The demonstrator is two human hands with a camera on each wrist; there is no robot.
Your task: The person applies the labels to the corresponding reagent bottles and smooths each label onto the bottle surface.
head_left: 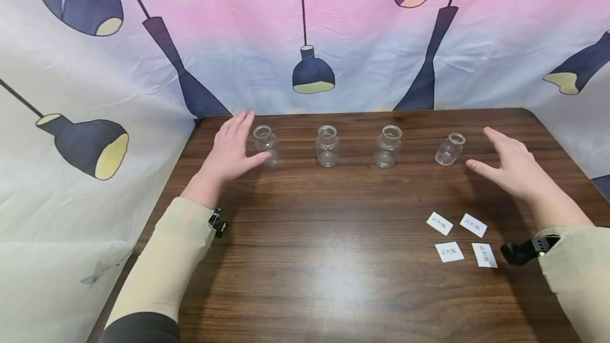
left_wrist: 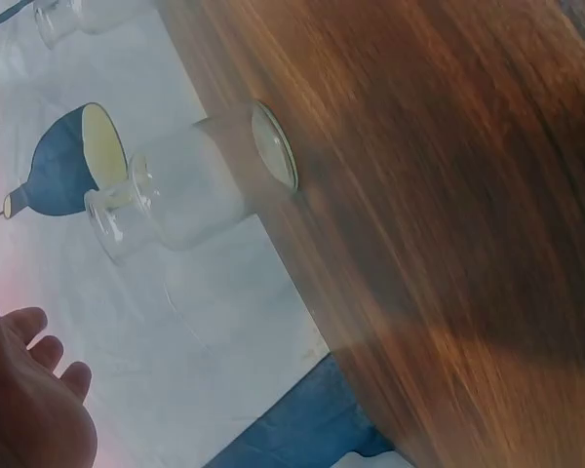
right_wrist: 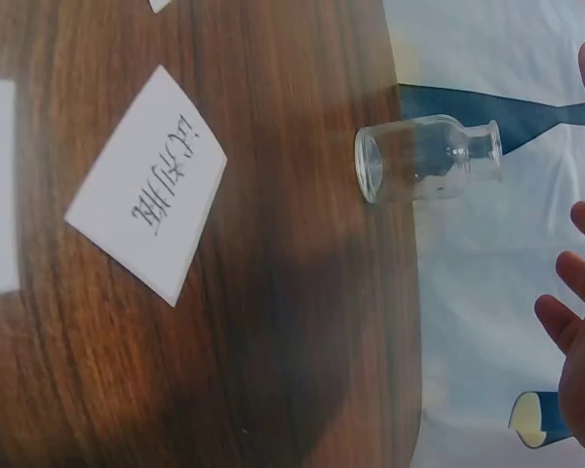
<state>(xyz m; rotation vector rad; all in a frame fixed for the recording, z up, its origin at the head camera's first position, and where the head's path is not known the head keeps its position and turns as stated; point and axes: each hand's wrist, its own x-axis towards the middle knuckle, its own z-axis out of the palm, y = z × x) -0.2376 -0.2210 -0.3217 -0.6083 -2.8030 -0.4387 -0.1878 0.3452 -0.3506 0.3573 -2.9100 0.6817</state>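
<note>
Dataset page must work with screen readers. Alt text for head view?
A person's empty left hand and right hand hover at either end of a row of four clear glass jars on a wooden table. Four handwritten white cards lie nearer the viewer, at right. Behind hangs a pastel cloth printed with dark lamps.

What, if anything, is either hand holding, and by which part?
Nothing is held: the left hand is open by the leftmost jar, the right hand open by the rightmost jar.

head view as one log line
left hand: empty, beside leftmost jar | right hand: empty, beside rightmost jar | cards: four, on table
</note>
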